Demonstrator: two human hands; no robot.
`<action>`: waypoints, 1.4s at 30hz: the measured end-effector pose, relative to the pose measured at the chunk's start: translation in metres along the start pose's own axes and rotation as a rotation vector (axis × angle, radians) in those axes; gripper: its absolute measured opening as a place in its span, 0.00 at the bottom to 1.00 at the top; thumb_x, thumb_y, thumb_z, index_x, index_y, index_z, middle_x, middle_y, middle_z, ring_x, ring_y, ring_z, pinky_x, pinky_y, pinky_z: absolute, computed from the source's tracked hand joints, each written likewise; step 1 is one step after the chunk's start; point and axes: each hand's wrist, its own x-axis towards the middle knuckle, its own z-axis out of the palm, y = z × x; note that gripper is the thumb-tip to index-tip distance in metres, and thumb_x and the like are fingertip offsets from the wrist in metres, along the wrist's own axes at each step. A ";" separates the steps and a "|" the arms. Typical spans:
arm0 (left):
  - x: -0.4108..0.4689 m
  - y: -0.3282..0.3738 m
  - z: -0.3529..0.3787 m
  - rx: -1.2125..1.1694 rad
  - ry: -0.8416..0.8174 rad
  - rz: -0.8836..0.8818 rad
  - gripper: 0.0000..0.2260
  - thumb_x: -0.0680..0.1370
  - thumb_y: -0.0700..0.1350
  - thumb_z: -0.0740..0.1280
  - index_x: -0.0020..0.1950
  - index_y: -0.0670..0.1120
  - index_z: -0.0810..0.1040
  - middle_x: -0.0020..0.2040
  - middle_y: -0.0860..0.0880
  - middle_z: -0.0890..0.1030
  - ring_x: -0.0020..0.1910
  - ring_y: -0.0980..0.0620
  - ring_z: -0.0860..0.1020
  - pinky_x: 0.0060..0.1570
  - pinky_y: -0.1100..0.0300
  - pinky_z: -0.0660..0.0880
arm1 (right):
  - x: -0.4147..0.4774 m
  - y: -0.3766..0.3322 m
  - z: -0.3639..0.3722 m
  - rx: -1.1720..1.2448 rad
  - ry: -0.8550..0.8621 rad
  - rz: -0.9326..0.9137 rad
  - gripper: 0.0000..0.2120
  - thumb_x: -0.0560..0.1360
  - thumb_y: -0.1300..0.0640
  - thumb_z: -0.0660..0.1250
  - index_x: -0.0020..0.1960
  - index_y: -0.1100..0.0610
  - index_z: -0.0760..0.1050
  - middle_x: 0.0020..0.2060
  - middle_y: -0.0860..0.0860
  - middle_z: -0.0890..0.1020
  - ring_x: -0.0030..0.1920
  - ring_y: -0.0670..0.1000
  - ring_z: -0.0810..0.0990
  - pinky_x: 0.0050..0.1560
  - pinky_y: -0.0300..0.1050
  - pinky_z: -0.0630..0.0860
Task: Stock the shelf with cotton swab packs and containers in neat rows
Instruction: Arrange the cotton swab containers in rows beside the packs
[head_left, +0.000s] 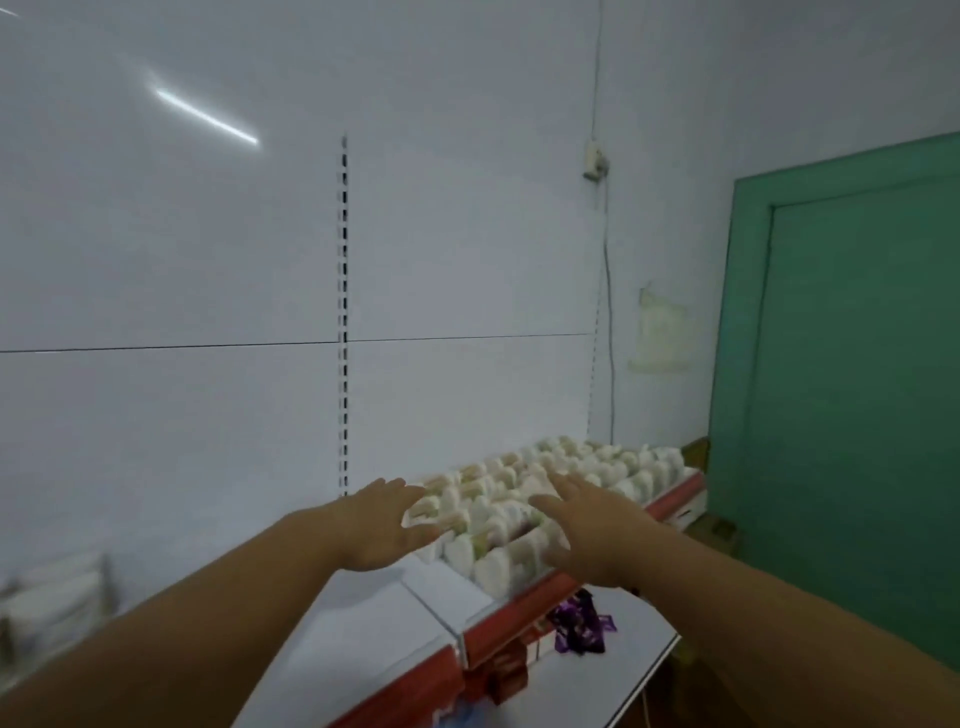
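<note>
glossy white shelf (363, 613), glossy purple wrappers (579, 626)

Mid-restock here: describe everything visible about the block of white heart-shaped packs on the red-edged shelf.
The white heart-shaped packs stand upright in several tight rows, filling the right section of the red-edged white shelf up to its front lip. They look like glossy plastic with pale green and pink labels, though blurred. The left hand and right hand, fingers spread, hover at the near end; contact is unclear.
</note>
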 end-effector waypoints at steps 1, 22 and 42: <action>0.016 0.015 0.005 -0.006 -0.002 0.040 0.32 0.79 0.64 0.53 0.79 0.50 0.52 0.79 0.48 0.53 0.77 0.50 0.52 0.75 0.54 0.51 | -0.004 0.015 0.006 0.021 0.000 0.009 0.32 0.78 0.40 0.57 0.77 0.46 0.49 0.78 0.52 0.46 0.77 0.54 0.48 0.74 0.54 0.53; 0.377 0.165 0.049 -0.175 -0.071 0.409 0.18 0.77 0.55 0.64 0.66 0.53 0.75 0.52 0.57 0.76 0.50 0.61 0.75 0.46 0.72 0.69 | 0.082 0.321 0.095 0.267 0.255 0.402 0.15 0.78 0.50 0.60 0.64 0.47 0.71 0.60 0.44 0.73 0.59 0.46 0.72 0.59 0.39 0.69; 0.513 0.228 0.091 -0.190 0.087 0.148 0.07 0.75 0.58 0.66 0.51 0.69 0.72 0.52 0.69 0.75 0.50 0.72 0.73 0.46 0.81 0.66 | 0.274 0.524 0.179 0.854 -0.133 0.150 0.12 0.69 0.48 0.74 0.46 0.56 0.83 0.43 0.49 0.83 0.43 0.45 0.81 0.38 0.36 0.76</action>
